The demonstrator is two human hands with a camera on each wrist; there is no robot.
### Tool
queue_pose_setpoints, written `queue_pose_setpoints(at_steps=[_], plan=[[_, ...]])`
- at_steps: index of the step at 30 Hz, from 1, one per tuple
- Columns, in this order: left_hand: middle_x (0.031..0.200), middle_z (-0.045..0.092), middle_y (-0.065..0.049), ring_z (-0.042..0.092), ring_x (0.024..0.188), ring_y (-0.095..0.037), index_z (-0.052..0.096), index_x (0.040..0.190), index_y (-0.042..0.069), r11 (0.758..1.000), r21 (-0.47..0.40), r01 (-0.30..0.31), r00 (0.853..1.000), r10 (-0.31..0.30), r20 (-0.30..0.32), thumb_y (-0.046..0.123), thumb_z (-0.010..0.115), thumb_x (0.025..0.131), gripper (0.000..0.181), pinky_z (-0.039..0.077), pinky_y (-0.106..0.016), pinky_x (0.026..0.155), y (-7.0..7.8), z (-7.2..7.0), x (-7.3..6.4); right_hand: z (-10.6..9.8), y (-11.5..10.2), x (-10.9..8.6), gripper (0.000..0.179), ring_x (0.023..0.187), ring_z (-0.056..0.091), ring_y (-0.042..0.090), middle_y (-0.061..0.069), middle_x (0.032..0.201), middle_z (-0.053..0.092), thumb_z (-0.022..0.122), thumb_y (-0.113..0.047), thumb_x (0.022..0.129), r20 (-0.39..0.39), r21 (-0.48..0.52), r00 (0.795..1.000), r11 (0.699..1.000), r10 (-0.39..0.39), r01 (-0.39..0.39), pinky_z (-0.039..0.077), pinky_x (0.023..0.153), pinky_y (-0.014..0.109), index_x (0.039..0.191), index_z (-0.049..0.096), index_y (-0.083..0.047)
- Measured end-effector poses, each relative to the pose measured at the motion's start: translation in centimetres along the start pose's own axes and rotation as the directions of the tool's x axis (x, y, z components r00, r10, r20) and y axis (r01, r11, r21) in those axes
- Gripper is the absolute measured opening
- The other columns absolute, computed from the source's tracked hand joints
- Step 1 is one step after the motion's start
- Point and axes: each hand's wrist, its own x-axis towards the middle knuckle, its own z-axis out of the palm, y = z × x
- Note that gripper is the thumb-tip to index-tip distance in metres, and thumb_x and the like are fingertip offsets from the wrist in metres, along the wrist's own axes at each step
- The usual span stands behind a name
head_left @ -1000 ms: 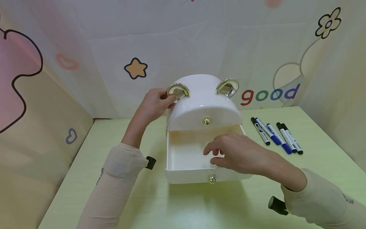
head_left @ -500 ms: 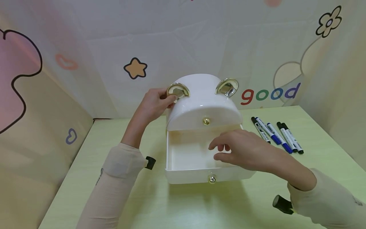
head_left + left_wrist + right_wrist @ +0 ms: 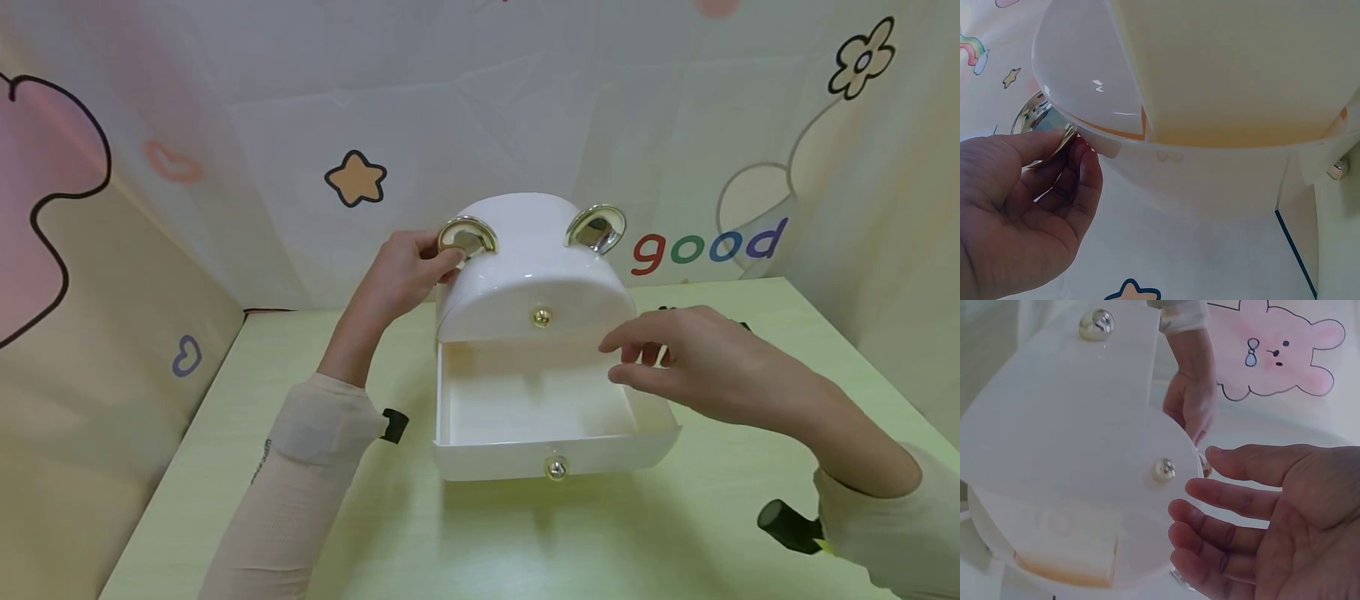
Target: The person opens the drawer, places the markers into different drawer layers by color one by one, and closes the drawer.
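A white storage box (image 3: 536,287) with a rounded top stands on the table, its lower drawer (image 3: 495,461) pulled out and nothing visible inside. My left hand (image 3: 408,275) holds the shiny gold ear (image 3: 472,223) on the box's left side between thumb and fingers; the left wrist view also shows this grip on the ear (image 3: 1025,115). Over the drawer's right edge hovers my right hand (image 3: 705,358), fingers relaxed and slightly bent, holding nothing. Round gold knobs mark the upper front (image 3: 542,317) and the drawer. Behind the right hand, the marker pens (image 3: 667,309) are mostly hidden.
A second gold ear (image 3: 598,225) sticks up on the box's right side. The pale green table (image 3: 360,533) spreads around the box. A printed curtain (image 3: 285,167) hangs close behind, with more curtain at both sides.
My right hand has moved right and slightly up, from over the drawer's middle to its right edge, and now covers most of the marker pens. The left hand stays on the ear.
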Motion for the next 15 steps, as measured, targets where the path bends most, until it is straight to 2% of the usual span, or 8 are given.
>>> queue_pose_setpoints(at_steps=[6, 15], plan=[[0.106, 0.071, -0.015, 0.066, 0.099, -0.025, 0.071, 0.116, 0.000, 1.000, 0.006, 0.001, 1.000, -0.001, 0.004, 0.020, 0.059, 0.104, 0.026, 0.051, -0.035, 0.086, 0.0, -0.1, -0.1, -1.2, 1.4, -0.8, 0.024, 0.082, 0.062, 0.010, -0.010, 0.090, 0.067, 0.076, -0.020, 0.096, -0.049, -0.024, 0.998, 0.999, 0.035, -0.036, 0.053, 0.071, 0.028, 0.118, 0.076, -0.011], [0.107, 0.071, -0.014, 0.065, 0.100, -0.025, 0.071, 0.117, 0.000, 1.000, 0.018, 0.005, 1.000, -0.005, 0.014, 0.021, 0.059, 0.104, 0.027, 0.051, -0.035, 0.087, 0.1, -0.2, -0.1, -2.7, 3.6, -1.8, 0.025, 0.080, 0.061, 0.012, -0.008, 0.088, 0.067, 0.078, -0.017, 0.094, -0.133, -0.104, 0.988, 0.990, 0.084, -0.098, 0.054, 0.069, 0.024, 0.116, 0.077, -0.007]])
